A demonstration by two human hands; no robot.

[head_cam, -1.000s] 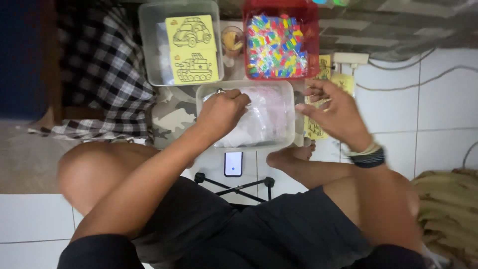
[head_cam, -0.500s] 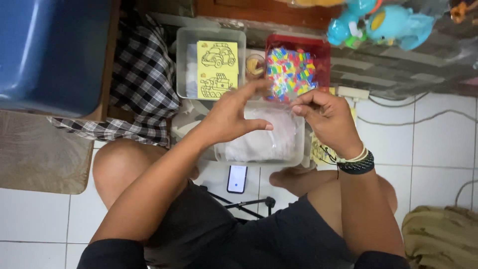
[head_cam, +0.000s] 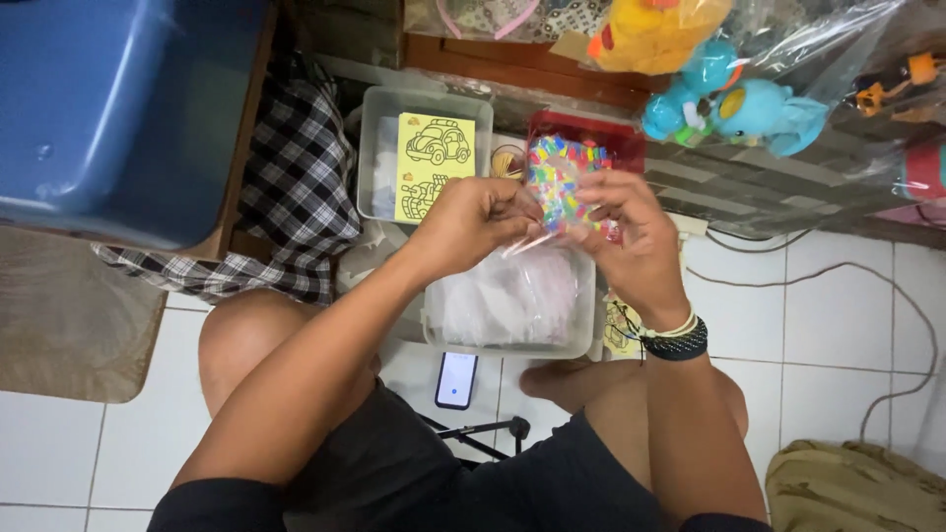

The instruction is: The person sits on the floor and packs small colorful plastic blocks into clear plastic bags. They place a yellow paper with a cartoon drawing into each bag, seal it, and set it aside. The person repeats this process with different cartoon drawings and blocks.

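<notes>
Both hands are raised together above a clear plastic tub (head_cam: 581, 340) full of clear plastic bags. My left hand (head_cam: 475, 223) and my right hand (head_cam: 621, 230) pinch the two sides of one thin clear plastic bag (head_cam: 544, 236), holding it up between them. Behind the bag stands a red tray (head_cam: 629, 144) of small multicoloured pieces (head_cam: 558, 169). To its left, a clear tub (head_cam: 372, 148) holds yellow cards (head_cam: 435, 166) with car outlines. My right wrist wears dark and pale bracelets.
A phone (head_cam: 456, 379) on a small tripod lies on the white tiles between my knees. A checked cloth (head_cam: 296, 217) and blue tub (head_cam: 118, 108) are at the left. Bagged soft toys (head_cam: 729, 89) hang at the top right. A cable (head_cam: 838, 271) crosses the tiles.
My left hand has come up out of the tub of bags and met my right hand. Both now hold a clear bag higher up. The view has tilted upward.
</notes>
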